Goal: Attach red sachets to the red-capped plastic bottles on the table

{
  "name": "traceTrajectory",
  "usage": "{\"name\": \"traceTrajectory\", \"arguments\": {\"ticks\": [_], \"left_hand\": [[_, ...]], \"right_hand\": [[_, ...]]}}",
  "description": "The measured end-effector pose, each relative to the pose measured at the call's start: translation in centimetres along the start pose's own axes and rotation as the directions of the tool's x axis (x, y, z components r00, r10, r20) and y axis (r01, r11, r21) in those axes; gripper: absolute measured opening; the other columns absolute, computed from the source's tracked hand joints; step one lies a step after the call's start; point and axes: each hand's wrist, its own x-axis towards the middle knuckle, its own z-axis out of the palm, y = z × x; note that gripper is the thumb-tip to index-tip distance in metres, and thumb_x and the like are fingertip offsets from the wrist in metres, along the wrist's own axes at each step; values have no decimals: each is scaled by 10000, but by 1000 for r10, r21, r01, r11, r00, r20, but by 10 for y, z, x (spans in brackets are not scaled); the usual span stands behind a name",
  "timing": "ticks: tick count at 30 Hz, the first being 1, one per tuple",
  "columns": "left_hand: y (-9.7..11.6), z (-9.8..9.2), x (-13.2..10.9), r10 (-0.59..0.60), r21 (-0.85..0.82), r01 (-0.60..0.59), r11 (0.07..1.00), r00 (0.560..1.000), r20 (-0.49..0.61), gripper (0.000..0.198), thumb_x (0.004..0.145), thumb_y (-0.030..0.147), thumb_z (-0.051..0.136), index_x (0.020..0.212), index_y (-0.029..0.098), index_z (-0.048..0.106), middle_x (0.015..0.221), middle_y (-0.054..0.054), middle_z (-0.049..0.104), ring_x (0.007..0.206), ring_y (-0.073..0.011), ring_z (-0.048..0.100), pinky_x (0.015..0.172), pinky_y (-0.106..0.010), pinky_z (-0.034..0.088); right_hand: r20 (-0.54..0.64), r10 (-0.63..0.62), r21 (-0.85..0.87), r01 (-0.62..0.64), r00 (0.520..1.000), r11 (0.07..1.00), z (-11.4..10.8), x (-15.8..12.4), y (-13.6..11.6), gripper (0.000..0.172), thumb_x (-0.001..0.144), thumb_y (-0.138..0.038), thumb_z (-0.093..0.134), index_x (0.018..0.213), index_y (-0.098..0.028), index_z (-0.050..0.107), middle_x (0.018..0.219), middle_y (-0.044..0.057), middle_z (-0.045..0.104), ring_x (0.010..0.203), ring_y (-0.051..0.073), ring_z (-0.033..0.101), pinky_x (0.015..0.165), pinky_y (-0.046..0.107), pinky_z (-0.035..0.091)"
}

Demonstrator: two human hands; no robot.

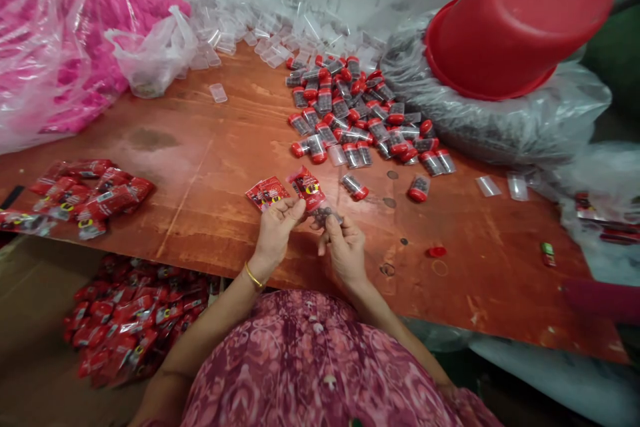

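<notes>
Near the table's front edge, my left hand [280,223] is closed, with thumb and fingers pinching a small red printed packet [309,192]. My right hand [344,240] is closed on a clear tube of dark balls [324,216] at the packet's lower end. Whether the tube is partly inside the packet I cannot tell. Flat red packets [267,192] lie just beyond my left hand. Past my right hand are two loose red-capped tubes, one nearer [355,187] and one further right [419,188].
Many red-capped tubes [345,110] are heaped at the back, beside loose clear tubes [273,40]. Filled red packets [107,197] lie at left, more [135,320] below the table edge. A red bucket [520,23] rests upside down on a plastic sack [480,123]. A red cap [437,251] lies right.
</notes>
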Motion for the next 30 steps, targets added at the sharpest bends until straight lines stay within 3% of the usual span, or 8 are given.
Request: {"name": "traceTrajectory", "arguments": {"ticks": [5, 11, 15, 20, 22, 25, 27, 30], "left_hand": [[15, -1, 11, -111, 75, 101, 992, 983, 149, 496, 561, 599, 726, 743, 151, 617, 630, -7, 647, 568, -129, 608, 583, -246, 492], [18, -3, 18, -15, 275, 23, 961, 999, -31, 358, 621, 475, 734, 664, 157, 575, 599, 29, 604, 562, -111, 565, 573, -234, 481], [20, -12, 22, 43, 384, 1, 923, 993, -107, 311, 689, 446, 691, 631, 159, 585, 579, 12, 619, 584, -132, 603, 581, -229, 480], [35, -7, 18, -210, 277, 239, 931, 969, -131, 329, 737, 476, 631, 684, 153, 606, 557, -20, 647, 524, -148, 631, 530, -233, 483], [39, -4, 18, -269, 216, 294, 931, 953, -137, 307, 729, 457, 647, 693, 155, 603, 574, -20, 660, 517, -139, 633, 538, -230, 495], [38, -2, 18, -284, 174, 308, 935, 947, -152, 255, 732, 411, 654, 700, 164, 598, 588, -1, 661, 488, -119, 614, 516, -221, 495], [36, -2, 18, -279, 179, 303, 936, 949, -149, 241, 734, 397, 652, 698, 166, 594, 590, 3, 657, 471, -113, 598, 490, -215, 485], [33, -1, 17, -290, 203, 314, 928, 947, -137, 256, 728, 401, 654, 676, 161, 580, 584, -2, 650, 454, -111, 578, 465, -209, 468]], "right_hand": [[103, 191, 121, -203, 976, 972, -4, 2, 1, 330, 768, -481, 617, 688, -167, 559, 565, -47, 617, 267, 11, 380, 300, 151, 303], [101, 236, 81, -245, 966, 966, -12, 4, -3, 324, 712, -482, 662, 746, -172, 577, 550, -46, 626, 272, 25, 384, 295, 156, 290], [74, 189, 13, -191, 979, 982, -18, 6, -7, 316, 735, -459, 643, 889, -186, 603, 616, -29, 658, 303, 33, 398, 316, 164, 314], [82, -92, -249, 110, 992, 962, -28, 0, -12, 251, 838, -330, 547, 1060, -238, 622, 763, -17, 660, 414, 48, 475, 441, 202, 429], [185, -273, -392, 326, 944, 860, -32, -2, -15, 260, 844, -261, 547, 1090, -261, 631, 853, 8, 669, 550, 87, 562, 556, 245, 494], [409, -482, -454, 631, 775, 629, -37, -1, -19, 341, 823, -158, 570, 1136, -282, 623, 986, 54, 651, 841, 160, 625, 724, 307, 521], [504, -529, -430, 730, 682, 531, -38, 1, -22, 416, 825, -108, 557, 1196, -295, 587, 1026, 70, 628, 930, 171, 613, 768, 318, 517], [577, -517, -407, 771, 633, 490, -38, 5, -25, 480, 831, -72, 541, 1249, -307, 544, 1068, 83, 600, 966, 170, 600, 782, 315, 515]]}}
